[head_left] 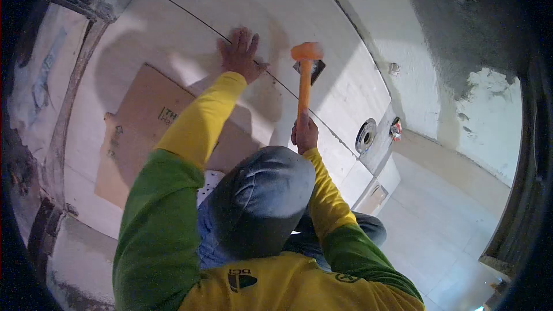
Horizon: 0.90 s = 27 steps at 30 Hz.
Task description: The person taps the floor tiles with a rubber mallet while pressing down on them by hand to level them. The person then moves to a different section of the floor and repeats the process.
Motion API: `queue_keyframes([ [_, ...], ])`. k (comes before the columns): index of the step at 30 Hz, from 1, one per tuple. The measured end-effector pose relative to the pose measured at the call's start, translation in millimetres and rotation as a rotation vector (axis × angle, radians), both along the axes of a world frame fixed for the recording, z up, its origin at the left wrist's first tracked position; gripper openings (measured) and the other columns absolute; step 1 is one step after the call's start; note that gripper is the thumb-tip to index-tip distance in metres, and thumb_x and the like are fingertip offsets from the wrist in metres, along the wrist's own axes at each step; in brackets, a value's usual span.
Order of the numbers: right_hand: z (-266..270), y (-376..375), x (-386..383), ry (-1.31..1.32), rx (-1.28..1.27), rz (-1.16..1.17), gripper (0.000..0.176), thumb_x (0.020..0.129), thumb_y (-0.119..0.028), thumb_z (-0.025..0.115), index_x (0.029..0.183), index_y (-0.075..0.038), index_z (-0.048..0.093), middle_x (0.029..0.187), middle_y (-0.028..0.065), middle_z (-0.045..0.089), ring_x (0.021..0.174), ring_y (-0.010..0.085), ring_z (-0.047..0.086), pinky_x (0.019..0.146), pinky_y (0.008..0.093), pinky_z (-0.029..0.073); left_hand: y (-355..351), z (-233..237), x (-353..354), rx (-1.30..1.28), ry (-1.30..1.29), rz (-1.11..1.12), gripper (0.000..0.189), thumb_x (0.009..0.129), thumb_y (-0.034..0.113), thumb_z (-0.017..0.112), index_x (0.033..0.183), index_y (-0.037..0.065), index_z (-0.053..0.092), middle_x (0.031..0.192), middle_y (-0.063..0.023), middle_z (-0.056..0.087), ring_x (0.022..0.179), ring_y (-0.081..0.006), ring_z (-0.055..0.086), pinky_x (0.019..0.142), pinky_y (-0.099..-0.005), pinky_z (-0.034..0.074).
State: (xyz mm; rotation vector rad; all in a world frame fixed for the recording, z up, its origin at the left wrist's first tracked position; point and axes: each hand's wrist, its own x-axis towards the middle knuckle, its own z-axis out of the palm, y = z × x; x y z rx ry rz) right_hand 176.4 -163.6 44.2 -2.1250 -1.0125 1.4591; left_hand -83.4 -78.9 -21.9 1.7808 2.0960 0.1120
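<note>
Pale tiled floor (pixel 345 89) fills most of the view, w/ a rough grey plaster wall (pixel 461 34) far off to the right and a dark door frame (pixel 66 103) at the left edge.

Right hand (pixel 304 132) is clenched round the low end of an orange mallet (pixel 303 89), fingers pressed together on the shaft. From the grip the handle runs straight up and away from the person, approx upright in the frame. The mallet head (pixel 306 52) sits at the far end, over the floor. Can't tell if the head touches the tile or hangs just above it. Right behind the handle, just below the head, there's a small dark square cutout (pixel 317 70) in the floor.

Left hand (pixel 242 55) lies palm-down on a tile (pixel 190 52), fingers spread and flat, holding nothing. It's up and to the left of the right-hand grip, about level w/ the mallet head and near it but apart. The thumb points toward the mallet. A thin dark joint line (pixel 184 11) runs diagonally under this hand and on past the mallet handle.

Left of the grip, below the left forearm, a flat sheet of brown cardboard (pixel 144 132) lies on the tiles, w/ some green print. Right of the grip, near it, is a round metal floor drain (pixel 365 135). Just past that sits a small red-tipped fitting (pixel 396 129). Directly below the grip is a bent knee in blue jeans (pixel 259 196), almost touching the wrist. Both sleeves are yellow at the forearm, green higher up.
</note>
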Motion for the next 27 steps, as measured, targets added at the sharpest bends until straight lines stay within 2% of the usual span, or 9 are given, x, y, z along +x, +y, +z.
queue_keyframes([
  [6,-19.5,-48.4,16.3,0.122,0.208,-0.082,0.041,0.096,-0.049,0.058,0.083,-0.01,0.056,0.055,-0.004,0.046,0.044,0.0063,0.042,0.041,0.0242,0.032,3.0,4.5,21.4,-0.105,-0.047,0.134,0.095,0.08,0.066,0.059,0.155,0.021,0.022,0.163,-0.0121,0.006,0.15,-0.0327,-0.001,0.114,-0.0661,0.002],
  [9,-49.7,-44.8,41.2,-0.475,-0.014,0.369,0.05,0.097,-0.051,0.053,0.088,-0.003,0.061,0.059,0.0099,0.056,0.052,0.0236,0.053,0.05,0.0369,0.043,4.7,6.7,21.4,-0.092,-0.049,0.16,0.096,0.08,0.065,0.061,0.155,0.021,0.022,0.163,-0.0127,0.006,0.15,-0.0329,0.0,0.115,-0.0655,0.002],
  [12,-48.2,-44.6,47.1,-0.393,-0.008,0.242,0.058,0.096,-0.058,0.049,0.086,-0.002,0.062,0.064,0.0164,0.058,0.062,0.0329,0.059,0.058,0.0425,0.047,8.8,11.5,22.0,-0.125,-0.053,0.18,0.095,0.08,0.063,0.061,0.155,0.02,0.021,0.163,-0.0129,0.006,0.15,-0.0331,0.0,0.115,-0.0648,0.002],
  [16,-60.6,-51.0,42.3,-0.332,0.224,0.166,0.062,0.095,-0.062,0.047,0.08,-0.003,0.061,0.062,0.015,0.057,0.06,0.0314,0.059,0.056,0.0413,0.046,8.1,9.5,24.0,-0.133,-0.073,0.194,0.094,0.081,0.061,0.061,0.155,0.02,0.021,0.163,-0.0128,0.005,0.15,-0.0335,-0.001,0.115,-0.0649,0.001],
  [19,-43.3,-35.7,35.6,-0.502,0.018,0.366,0.059,0.096,-0.059,0.049,0.08,-0.004,0.061,0.061,0.0124,0.058,0.057,0.0275,0.057,0.054,0.0384,0.045,9.1,11.3,26.1,-0.135,-0.063,0.19,0.095,0.08,0.061,0.062,0.155,0.019,0.021,0.163,-0.0129,0.005,0.15,-0.034,-0.001,0.115,-0.0654,0.001],
  [22,-31.5,-29.9,26.0,-0.266,-0.053,0.12,0.06,0.096,-0.06,0.047,0.081,-0.004,0.062,0.063,0.0143,0.059,0.059,0.0287,0.057,0.057,0.0395,0.046,11.4,12.8,25.6,-0.166,-0.056,0.193,0.095,0.08,0.061,0.062,0.155,0.019,0.02,0.163,-0.0131,0.005,0.15,-0.0344,-0.001,0.114,-0.0658,0.001],
  [24,-37.0,-33.5,21.3,-0.085,0.233,0.039,0.061,0.095,-0.063,0.048,0.07,-0.007,0.054,0.054,0.0007,0.046,0.047,0.0111,0.043,0.044,0.0303,0.034,12.0,14.3,24.6,-0.18,-0.059,0.191,0.095,0.08,0.061,0.062,0.155,0.019,0.02,0.163,-0.0132,0.005,0.15,-0.0345,-0.001,0.114,-0.0658,0.001],
  [25,-38.1,-32.1,25.3,-0.093,0.228,0.033,0.061,0.095,-0.063,0.048,0.07,-0.007,0.054,0.054,0.0007,0.046,0.047,0.0111,0.043,0.044,0.0303,0.034,13.3,16.4,24.1,-0.195,-0.058,0.182,0.096,0.08,0.064,0.061,0.155,0.019,0.021,0.163,-0.0141,0.005,0.15,-0.035,-0.001,0.114,-0.0666,0.003],
  [27,-47.5,-13.0,29.4,-0.457,0.201,0.418,0.058,0.095,-0.062,0.048,0.07,-0.01,0.052,0.052,0.0004,0.046,0.045,0.0107,0.044,0.043,0.0288,0.035,14.4,16.9,27.6,-0.203,-0.061,0.17,0.098,0.079,0.067,0.06,0.155,0.018,0.023,0.163,-0.0149,0.005,0.15,-0.0354,0.0,0.113,-0.0675,0.005],
])
